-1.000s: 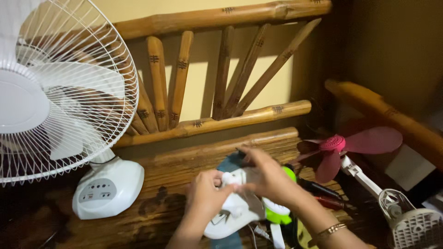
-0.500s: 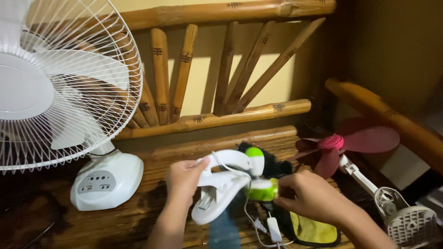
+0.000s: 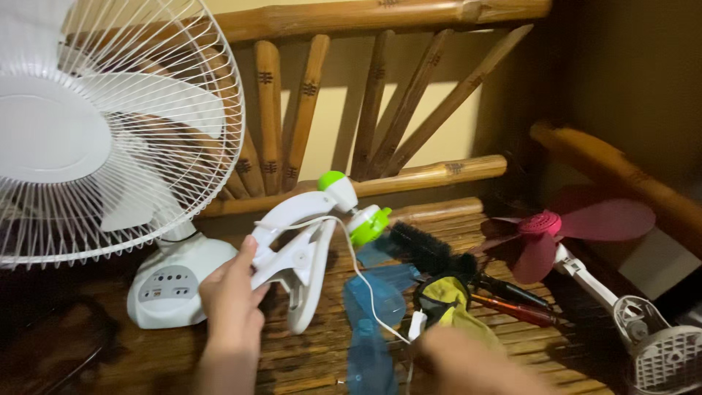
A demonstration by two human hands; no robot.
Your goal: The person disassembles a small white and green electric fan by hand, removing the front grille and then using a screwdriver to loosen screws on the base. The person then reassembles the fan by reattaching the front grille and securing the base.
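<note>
Left hand (image 3: 230, 296) grips the raised white clip fan (image 3: 303, 245); right hand (image 3: 468, 362) blurred, grip unclear.

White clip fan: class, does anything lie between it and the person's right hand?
Yes. Between the white clip fan, held by the left hand, and the blurred right hand lie blue fan blades and its white cord.

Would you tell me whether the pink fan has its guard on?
Off: the pink fan's blades show bare, with no cage around them.
</note>
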